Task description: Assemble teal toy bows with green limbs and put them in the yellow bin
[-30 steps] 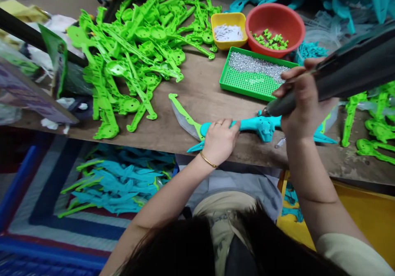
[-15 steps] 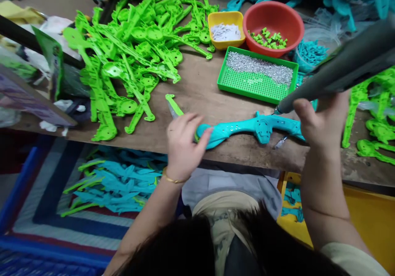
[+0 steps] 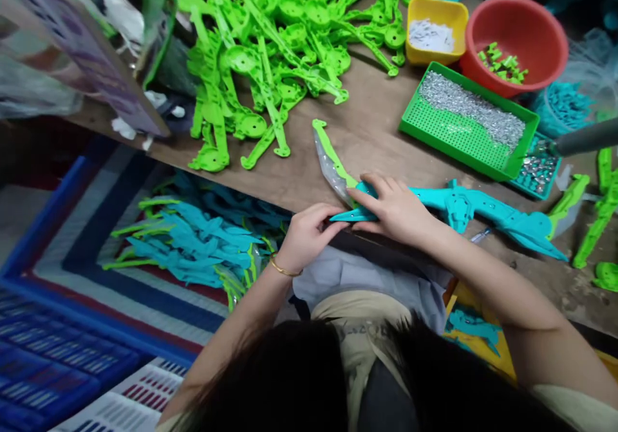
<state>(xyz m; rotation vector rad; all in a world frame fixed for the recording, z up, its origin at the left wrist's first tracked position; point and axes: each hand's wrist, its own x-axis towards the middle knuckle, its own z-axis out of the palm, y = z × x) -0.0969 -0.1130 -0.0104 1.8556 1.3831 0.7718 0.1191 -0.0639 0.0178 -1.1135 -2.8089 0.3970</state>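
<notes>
Both hands (image 3: pixel 309 235) (image 3: pixel 393 210) on teal toy (image 3: pixel 463 206) — green parts (image 3: pixel 284 39) behind

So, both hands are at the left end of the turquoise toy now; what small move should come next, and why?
Probably press the end pieces together. The left hand pinches the pointed turquoise tip, the right hand lies on the turquoise toy beside it, and the grey tool hangs apart, unheld. So the work seems to be seating that end by hand.

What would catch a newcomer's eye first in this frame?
The heap of bright green plastic parts across the far bench. Nearer, the left hand and right hand meet on a turquoise toy bow at the bench edge. Far right sits a red bowl.
</notes>
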